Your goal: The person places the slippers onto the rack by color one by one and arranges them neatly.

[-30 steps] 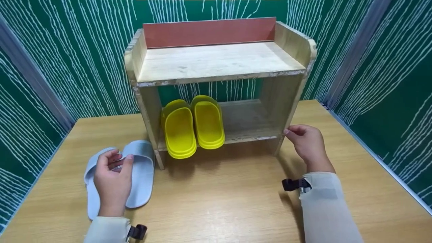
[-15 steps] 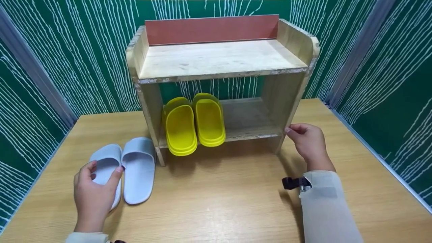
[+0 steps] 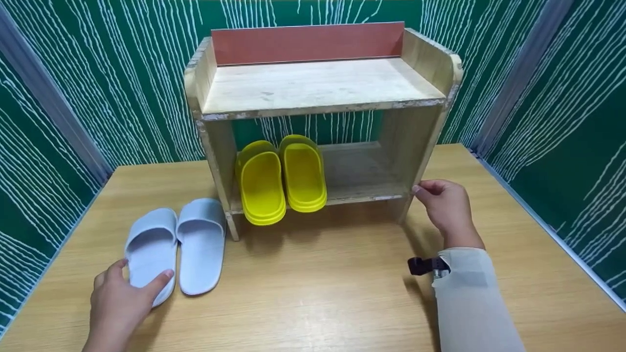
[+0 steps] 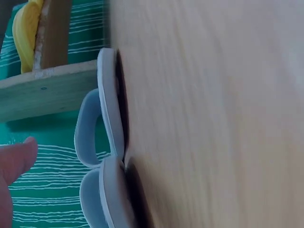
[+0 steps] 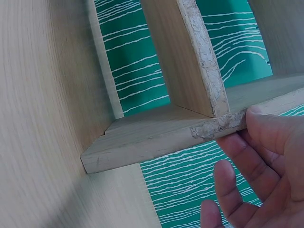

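Two pale blue-grey slippers stand side by side on the table, left of the rack: the left slipper and the right slipper. My left hand hovers over the left slipper's heel end, fingers and thumb spread to either side. In the left wrist view the thumb is apart from the slippers. My right hand pinches the front edge of the right side panel of a small wooden shoe rack; in the right wrist view, the thumb lies on that edge.
Two yellow clogs sit on the left of the rack's lower shelf, their heels jutting past its front edge. The wood-grain table is enclosed by green walls with white streaks.
My left hand has moved down and left, from over the slippers' straps to the left slipper's heel, its fingers spreading wider. My right hand has kept its grip on the rack.
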Tool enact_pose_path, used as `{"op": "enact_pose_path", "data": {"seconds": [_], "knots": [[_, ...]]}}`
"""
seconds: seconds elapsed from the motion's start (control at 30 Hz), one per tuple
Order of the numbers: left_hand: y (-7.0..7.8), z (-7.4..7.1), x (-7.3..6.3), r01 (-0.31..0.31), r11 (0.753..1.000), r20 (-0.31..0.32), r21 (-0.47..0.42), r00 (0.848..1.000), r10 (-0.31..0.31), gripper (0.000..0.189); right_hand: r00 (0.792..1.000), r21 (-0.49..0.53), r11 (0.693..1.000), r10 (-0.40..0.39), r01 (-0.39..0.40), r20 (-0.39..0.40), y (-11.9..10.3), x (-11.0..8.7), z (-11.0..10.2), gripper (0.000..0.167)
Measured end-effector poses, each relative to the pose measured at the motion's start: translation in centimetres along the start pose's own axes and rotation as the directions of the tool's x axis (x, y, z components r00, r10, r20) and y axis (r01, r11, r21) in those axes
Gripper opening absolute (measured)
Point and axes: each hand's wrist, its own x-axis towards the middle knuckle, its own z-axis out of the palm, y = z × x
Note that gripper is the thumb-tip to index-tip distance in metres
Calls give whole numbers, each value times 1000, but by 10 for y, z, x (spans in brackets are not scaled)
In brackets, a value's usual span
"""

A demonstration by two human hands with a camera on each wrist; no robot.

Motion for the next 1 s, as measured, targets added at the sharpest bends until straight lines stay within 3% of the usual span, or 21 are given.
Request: {"op": "enact_pose_path", "data": {"seconds": [0.23,0.37,0.47,0.7,1.0], "knots": [[-4,-3,3,-25,986,84,166,996,11,122,1000,9,1000,22,-22,10,1,0,-1,40],[-4,-2,5,10,973,109,231,993,-36,121,999,14,999,31,-31,17,2,1,-2,40],[-3,0,6,39,966,122,254,990,-72,122,1000,12,1000,18,-18,13,2,1,-2,39],[-6,1,7,41,957,133,288,988,-83,116,998,-12,998,-64,63,-28,3,0,1,38],[-4,4,7,61,950,152,307,982,-113,108,1000,-1,1000,-30,30,-3,1,1,0,38]]}}
